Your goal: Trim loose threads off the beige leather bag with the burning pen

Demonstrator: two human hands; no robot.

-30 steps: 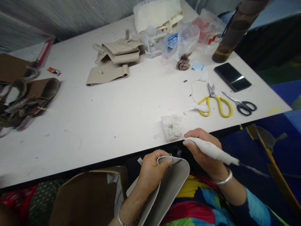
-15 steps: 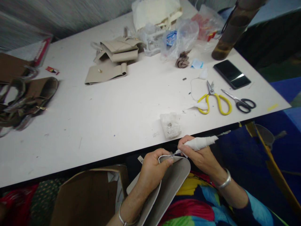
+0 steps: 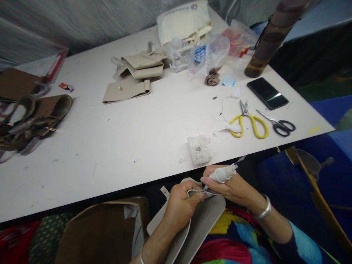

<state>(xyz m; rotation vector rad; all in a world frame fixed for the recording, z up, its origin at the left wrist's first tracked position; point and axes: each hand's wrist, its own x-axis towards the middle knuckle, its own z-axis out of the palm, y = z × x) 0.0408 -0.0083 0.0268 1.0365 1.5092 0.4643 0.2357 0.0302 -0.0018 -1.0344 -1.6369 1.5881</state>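
My left hand (image 3: 183, 201) pinches the edge of a beige leather-like bag piece (image 3: 205, 220), whose panels hang open over my lap. In my right hand (image 3: 229, 185) is a white-wrapped tool (image 3: 222, 173) with a thin tip pointing at that edge, close to my left thumb. A strand sticks out from the tool's upper end. The exact contact between tip and edge is too small to make out. Just beyond my hands, a whitish block (image 3: 200, 151) with a dark spot lies near the table's front edge.
On the table (image 3: 96, 146) lie yellow-handled scissors (image 3: 258, 126), black-handled scissors (image 3: 281, 127), a phone (image 3: 267, 93) and a bottle (image 3: 257, 64). Beige bag pieces (image 3: 128, 91) and brown bags (image 3: 52, 106) lie further left. A cardboard box (image 3: 96, 231) stands below the table's front edge.
My right hand has shifted slightly left and tilted the white-wrapped tool, bringing it closer to my left hand. The camera view has moved a little. The left hand keeps its pinch.
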